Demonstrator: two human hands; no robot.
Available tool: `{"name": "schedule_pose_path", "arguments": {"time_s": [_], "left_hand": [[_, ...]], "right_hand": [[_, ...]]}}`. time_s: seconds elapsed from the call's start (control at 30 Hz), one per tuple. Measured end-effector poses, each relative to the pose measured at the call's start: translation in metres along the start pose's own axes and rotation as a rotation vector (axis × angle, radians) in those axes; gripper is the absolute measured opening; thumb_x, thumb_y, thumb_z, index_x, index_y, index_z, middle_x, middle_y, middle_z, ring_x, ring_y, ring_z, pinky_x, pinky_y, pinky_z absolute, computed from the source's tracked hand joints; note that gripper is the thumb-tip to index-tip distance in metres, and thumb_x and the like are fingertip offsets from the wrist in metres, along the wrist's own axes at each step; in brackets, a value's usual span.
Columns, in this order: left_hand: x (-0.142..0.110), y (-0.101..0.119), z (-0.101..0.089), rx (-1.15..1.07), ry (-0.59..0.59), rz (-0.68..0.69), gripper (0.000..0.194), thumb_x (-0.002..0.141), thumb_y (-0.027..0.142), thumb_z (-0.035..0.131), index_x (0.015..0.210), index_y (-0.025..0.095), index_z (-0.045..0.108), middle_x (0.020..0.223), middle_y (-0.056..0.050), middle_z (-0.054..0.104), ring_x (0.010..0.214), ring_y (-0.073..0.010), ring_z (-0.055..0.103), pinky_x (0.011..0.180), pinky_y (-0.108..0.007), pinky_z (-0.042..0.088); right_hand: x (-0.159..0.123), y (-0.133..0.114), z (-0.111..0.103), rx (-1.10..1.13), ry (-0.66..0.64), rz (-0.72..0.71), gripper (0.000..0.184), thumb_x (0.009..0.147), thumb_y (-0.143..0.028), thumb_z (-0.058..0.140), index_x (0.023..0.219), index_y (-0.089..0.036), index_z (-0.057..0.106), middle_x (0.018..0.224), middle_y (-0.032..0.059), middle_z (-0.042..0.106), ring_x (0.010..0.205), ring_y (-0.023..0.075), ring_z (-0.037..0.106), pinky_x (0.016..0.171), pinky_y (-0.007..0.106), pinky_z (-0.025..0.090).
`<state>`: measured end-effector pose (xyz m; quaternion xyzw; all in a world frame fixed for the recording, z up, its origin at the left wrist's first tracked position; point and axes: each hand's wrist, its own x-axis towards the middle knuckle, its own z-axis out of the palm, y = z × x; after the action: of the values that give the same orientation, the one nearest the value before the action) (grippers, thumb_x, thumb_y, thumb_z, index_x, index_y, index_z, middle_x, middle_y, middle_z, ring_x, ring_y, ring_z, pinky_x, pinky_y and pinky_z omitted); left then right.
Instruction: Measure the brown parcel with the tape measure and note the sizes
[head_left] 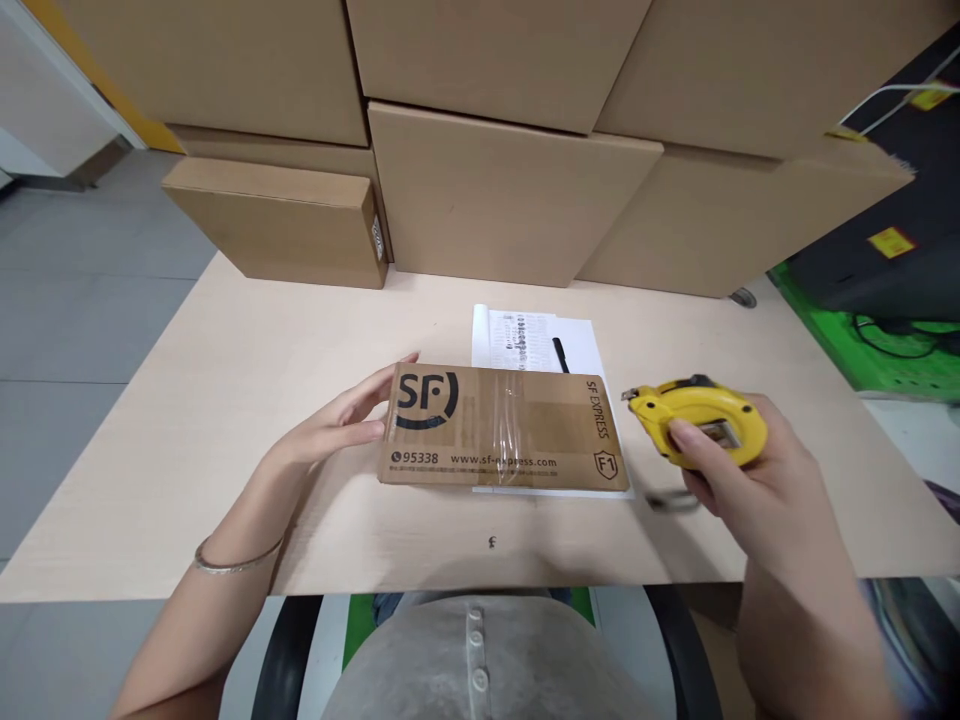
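Observation:
A flat brown SF Express cardboard box [540, 425] lies on the table, with clear tape across its middle. My left hand [345, 415] is at the box's left end, its thumb on the near side and fingers reaching behind the edge. In my right hand [735, 465] is a yellow tape measure [697, 420], raised off the table to the right of the box. The metal hook of its blade shows at the case's left tip. Partly under the box are white papers [517, 335] with printing, and a black pen [560, 354] rests on them.
Large cardboard boxes [487, 200] stand stacked along the table's back edge. A smaller carton [300, 225] sits at the back left. Dark equipment [877, 220] and a green surface [877, 365] are at the right. A blurred dark loop [673, 502] lies below the tape measure.

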<state>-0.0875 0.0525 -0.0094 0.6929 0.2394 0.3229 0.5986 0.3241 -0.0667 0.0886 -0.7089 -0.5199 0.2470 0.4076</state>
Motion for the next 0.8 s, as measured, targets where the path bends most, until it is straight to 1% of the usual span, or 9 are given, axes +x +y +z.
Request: {"name": "schedule_pose_path", "arguments": {"time_s": [0.1,0.2,0.3,0.4,0.47,0.57,0.67,0.73,0.8], "left_hand": [[0.001,-0.002,-0.007,0.088,-0.029,0.033,0.082,0.087,0.051,0.080,0.162,0.033,0.049,0.169,-0.013,0.049,0.149,-0.0425,0.052,0.117,-0.055,0.052],[0.002,0.006,0.004,0.160,-0.035,0.051,0.093,0.079,0.056,0.086,0.161,0.033,0.050,0.161,-0.016,0.056,0.148,-0.0440,0.052,0.120,-0.060,0.047],[0.004,0.023,0.035,0.312,0.013,0.144,0.123,0.062,0.060,0.096,0.167,0.038,0.036,0.169,-0.016,0.041,0.157,-0.0468,0.036,0.129,-0.067,0.031],[0.006,0.039,0.079,0.446,0.081,0.303,0.144,0.052,0.061,0.100,0.171,0.042,0.020,0.177,-0.014,0.021,0.163,-0.0483,0.016,0.130,-0.071,0.024],[0.004,0.047,0.107,0.476,0.157,0.332,0.137,0.061,0.063,0.096,0.171,0.041,0.018,0.178,-0.014,0.017,0.164,-0.0470,0.015,0.129,-0.071,0.027],[-0.003,0.049,0.136,0.499,0.312,0.289,0.121,0.075,0.062,0.088,0.171,0.037,0.019,0.174,-0.015,0.022,0.162,-0.0452,0.021,0.127,-0.070,0.031],[-0.017,0.043,0.146,0.567,0.362,0.265,0.123,0.073,0.065,0.088,0.171,0.034,0.020,0.171,-0.017,0.023,0.161,-0.0459,0.023,0.125,-0.071,0.033],[-0.028,0.037,0.145,0.620,0.340,0.269,0.130,0.066,0.077,0.085,0.171,0.035,0.020,0.172,-0.018,0.019,0.161,-0.0493,0.020,0.126,-0.075,0.026],[-0.034,0.031,0.138,0.628,0.306,0.278,0.131,0.063,0.093,0.071,0.170,0.035,0.022,0.174,-0.017,0.017,0.161,-0.0517,0.016,0.129,-0.077,0.015]], "right_hand": [[-0.003,0.014,0.001,0.223,-0.220,0.203,0.034,0.085,-0.056,0.079,0.101,-0.029,0.066,0.067,-0.0036,0.058,0.041,0.0123,0.045,0.030,0.025,0.035],[0.007,0.006,0.012,0.400,-0.208,0.205,0.031,0.087,-0.052,0.079,0.102,-0.029,0.065,0.070,-0.0036,0.056,0.040,0.0095,0.037,0.030,0.023,0.029],[0.038,-0.014,0.030,0.517,-0.137,0.101,0.036,0.084,-0.055,0.080,0.092,-0.026,0.061,0.069,-0.0048,0.050,0.040,0.0063,0.026,0.031,0.023,0.020],[0.078,-0.035,0.051,0.573,-0.236,0.009,0.043,0.077,-0.059,0.082,0.082,-0.026,0.054,0.065,-0.0062,0.044,0.042,0.0056,0.022,0.034,0.024,0.014],[0.100,-0.046,0.065,0.565,-0.347,-0.025,0.043,0.078,-0.059,0.081,0.081,-0.026,0.054,0.064,-0.0064,0.043,0.043,0.0060,0.021,0.036,0.025,0.012],[0.116,-0.056,0.084,0.489,-0.507,-0.052,0.039,0.081,-0.056,0.080,0.086,-0.025,0.058,0.063,-0.0067,0.044,0.044,0.0067,0.021,0.038,0.026,0.012],[0.117,-0.060,0.096,0.423,-0.622,-0.048,0.040,0.082,-0.056,0.081,0.085,-0.024,0.057,0.062,-0.0075,0.043,0.045,0.0068,0.023,0.040,0.026,0.014],[0.114,-0.061,0.098,0.407,-0.650,-0.056,0.042,0.082,-0.058,0.081,0.085,-0.023,0.058,0.064,-0.0069,0.045,0.047,0.0071,0.025,0.041,0.026,0.016],[0.110,-0.061,0.096,0.390,-0.612,-0.104,0.042,0.080,-0.057,0.082,0.093,-0.023,0.063,0.072,-0.0046,0.053,0.050,0.0081,0.033,0.041,0.025,0.022]]}}
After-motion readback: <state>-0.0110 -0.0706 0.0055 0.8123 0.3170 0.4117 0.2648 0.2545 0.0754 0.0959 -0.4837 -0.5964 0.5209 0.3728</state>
